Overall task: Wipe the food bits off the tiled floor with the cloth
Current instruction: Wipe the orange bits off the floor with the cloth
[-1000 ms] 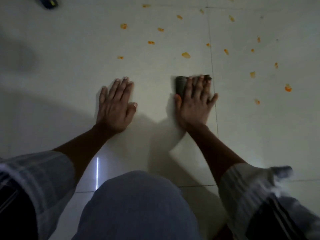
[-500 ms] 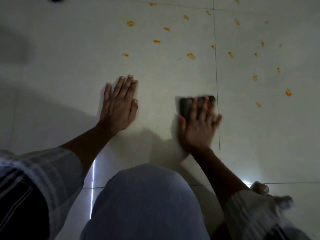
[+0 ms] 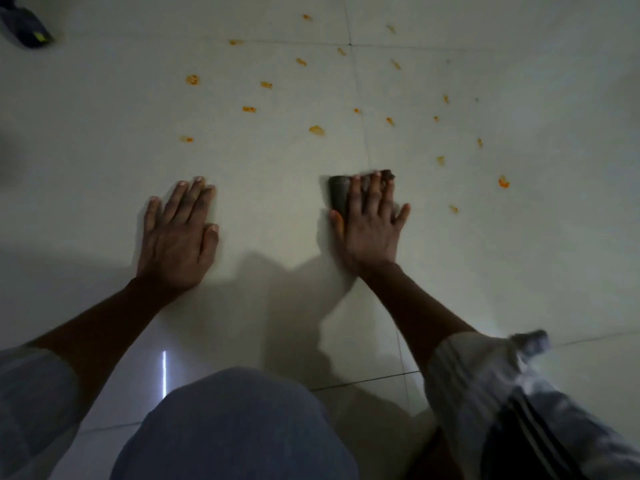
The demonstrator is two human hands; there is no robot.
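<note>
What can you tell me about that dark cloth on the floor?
The cloth is small, dark and looks folded or bunched into a thick pad. It lies flat on the pale tiled floor. The right hand presses on it with straight fingers, covering most of it. Only its left side and far edge show. Orange food bits lie beyond, not touching it.
</note>
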